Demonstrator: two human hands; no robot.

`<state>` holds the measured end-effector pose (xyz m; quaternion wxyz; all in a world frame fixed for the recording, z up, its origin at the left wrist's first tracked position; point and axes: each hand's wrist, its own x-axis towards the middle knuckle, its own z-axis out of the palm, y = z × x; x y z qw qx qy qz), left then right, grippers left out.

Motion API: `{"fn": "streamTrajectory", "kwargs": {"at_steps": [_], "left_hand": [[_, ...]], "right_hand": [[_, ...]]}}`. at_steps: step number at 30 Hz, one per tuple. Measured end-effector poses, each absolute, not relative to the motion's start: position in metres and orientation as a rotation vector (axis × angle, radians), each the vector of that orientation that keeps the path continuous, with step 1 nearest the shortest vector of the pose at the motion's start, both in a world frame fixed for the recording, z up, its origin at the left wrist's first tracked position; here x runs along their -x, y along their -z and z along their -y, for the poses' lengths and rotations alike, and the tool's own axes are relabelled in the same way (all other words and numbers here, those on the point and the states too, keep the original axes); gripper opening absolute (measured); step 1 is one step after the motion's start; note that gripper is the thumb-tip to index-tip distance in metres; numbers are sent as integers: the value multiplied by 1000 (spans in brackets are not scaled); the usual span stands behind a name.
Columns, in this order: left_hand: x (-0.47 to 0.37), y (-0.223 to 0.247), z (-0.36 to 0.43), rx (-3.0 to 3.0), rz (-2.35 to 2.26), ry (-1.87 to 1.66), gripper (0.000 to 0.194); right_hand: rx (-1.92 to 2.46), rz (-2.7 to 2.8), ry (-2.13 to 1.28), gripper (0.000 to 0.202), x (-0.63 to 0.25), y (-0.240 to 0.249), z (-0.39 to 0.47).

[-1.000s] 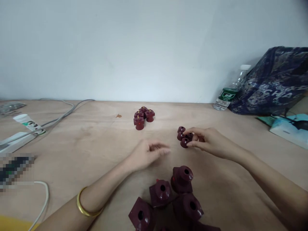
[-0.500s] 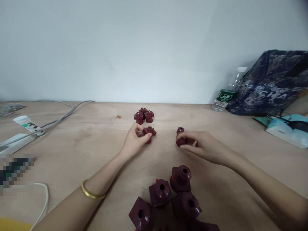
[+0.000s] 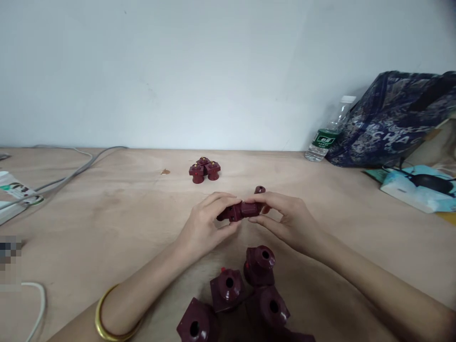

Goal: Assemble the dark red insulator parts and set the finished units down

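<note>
Hand, left [image 3: 204, 221], is wrapped round a squarish maroon base [image 3: 233, 213] lying sideways; right hand [image 3: 297, 216] pinches a ribbed maroon cap [image 3: 250, 209]. Both parts glossy, end to end, over mid tabletop [image 3: 135, 237]; can't tell if fully mated. Small dark openings in base side. Vs half a second ago: base was upright near rear cluster [image 3: 204, 164], gold tip up, hands apart; now tipped over and brought to the cap. Rear cluster same three pieces. Small cap [image 3: 260, 189] stands just beyond right hand. Front cluster [image 3: 231, 294] close below both hands, cut by frame edge: tightest side. Tabletop extends left to cables [image 3: 80, 171], right to blue pack [image 3: 402, 185], back to wall [image 3: 213, 76].
</note>
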<state>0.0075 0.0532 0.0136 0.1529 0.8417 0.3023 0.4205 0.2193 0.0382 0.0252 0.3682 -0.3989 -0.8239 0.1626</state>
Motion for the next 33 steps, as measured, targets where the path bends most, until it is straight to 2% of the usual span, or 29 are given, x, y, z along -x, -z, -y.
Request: {"fn": "streamTrajectory", "kwargs": {"at_steps": [8, 12, 16, 18, 20, 24, 28, 30, 33], "left_hand": [[-6, -16, -58, -2112, -839, -1089, 34], [-7, -17, -57, -2157, -842, -1092, 34], [-7, -16, -57, -2322, -853, -1105, 35], [-7, -15, -58, -2324, -853, -1131, 34], [-8, -14, -59, -2308, -847, -1159, 34], [-7, -16, -58, -2303, -861, -1194, 35], [12, -18, -50, -2113, -1070, -1100, 33], [29, -15, -38, -1902, -1131, -940, 34], [55, -6, -9, -1613, -1202, -880, 38]], "right_hand": [[871, 2223, -238, 29, -220, -27, -36], [1118, 2189, -307, 20, -219, -27, -36], [1388, 2148, -337, 33, -218, -29, -39], [1298, 2193, -371, 33, -218, -30, -39], [1217, 2178, -395, 43, -215, -31, -37], [1286, 2165, -404, 37, -211, -34, -35], [1332, 2115, -495, 59, -232, -40, -46], [1400, 2008, -484, 56, -250, -38, -58], [1508, 1949, -402, 43, -275, -26, -76]]}}
